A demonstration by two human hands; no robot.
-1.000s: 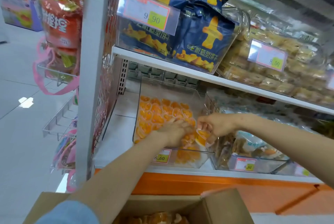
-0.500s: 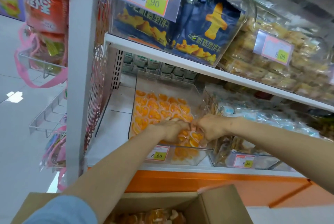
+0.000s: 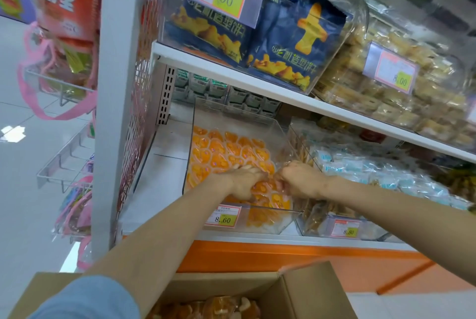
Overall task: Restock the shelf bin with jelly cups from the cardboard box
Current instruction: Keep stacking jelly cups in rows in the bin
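Fingers [image 3: 251, 173] of the left hand [image 3: 240, 183] curl down into the cups [image 3: 226, 151], meeting the curled ones of the right hand [image 3: 302, 180]. Whether either grips a cup I cannot tell. Cups lie under and beyond the fingertips, inside the bin [image 3: 273, 211]. Press lightly and level the rows backward. A second ago the right fingers pinched one cup nearer the front.

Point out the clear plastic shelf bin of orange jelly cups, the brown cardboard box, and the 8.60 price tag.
Clear plastic shelf bin [image 3: 226, 122]: head view, bare back wall.
Brown cardboard box [image 3: 309, 293]: head view, right flap.
White-and-yellow 8.60 price tag [image 3: 222, 217]: head view, printed face.
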